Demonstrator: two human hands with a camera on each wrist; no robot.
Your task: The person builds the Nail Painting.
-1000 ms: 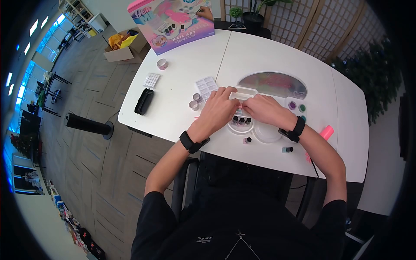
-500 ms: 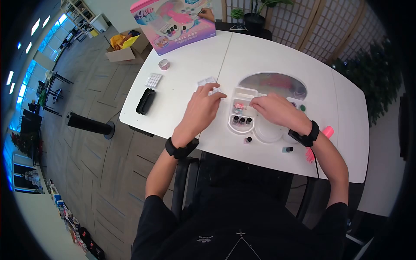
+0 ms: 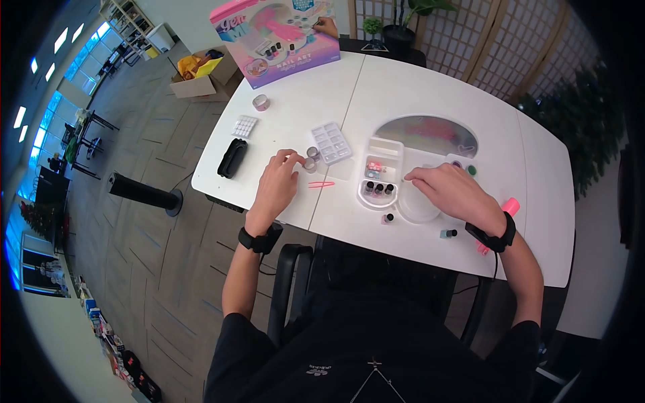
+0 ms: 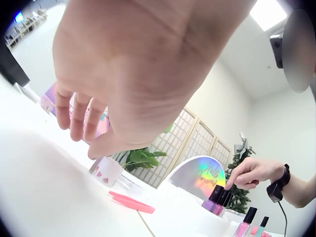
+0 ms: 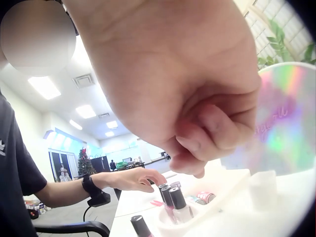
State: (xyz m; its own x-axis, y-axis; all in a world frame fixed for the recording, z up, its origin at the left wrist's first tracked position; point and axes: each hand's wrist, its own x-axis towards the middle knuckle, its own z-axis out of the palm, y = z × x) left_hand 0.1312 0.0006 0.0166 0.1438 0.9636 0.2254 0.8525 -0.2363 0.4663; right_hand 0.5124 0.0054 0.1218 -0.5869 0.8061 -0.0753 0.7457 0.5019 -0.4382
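My left hand (image 3: 275, 181) has its fingers loosely bent and hangs beside two small round jars (image 3: 310, 165). In the left wrist view the thumb tip is just over one jar (image 4: 107, 170), printed with hearts. Pink tweezers (image 3: 321, 184) lie on the table near this hand. Over the white organizer (image 3: 384, 144), my right hand (image 3: 453, 193) hovers with loosely curled fingers, and nothing shows between them. Several black-capped nail polish bottles (image 3: 379, 189) stand in the organizer's front compartment. Small pink-and-white pieces (image 3: 375, 168) lie in the compartment behind.
A white palette with wells (image 3: 330, 142) lies behind the jars. A black case (image 3: 232, 158), a white blister pack (image 3: 244, 126) and another jar (image 3: 261, 103) are at the left. Loose bottles (image 3: 388, 219) stand or lie in front. The nail art box (image 3: 282, 47) stands at the back.
Both hands were together over the organizer. The left hand has moved left to the jars, uncovering the small pieces, palette and tweezers. The right hand has drawn back a little to the right.
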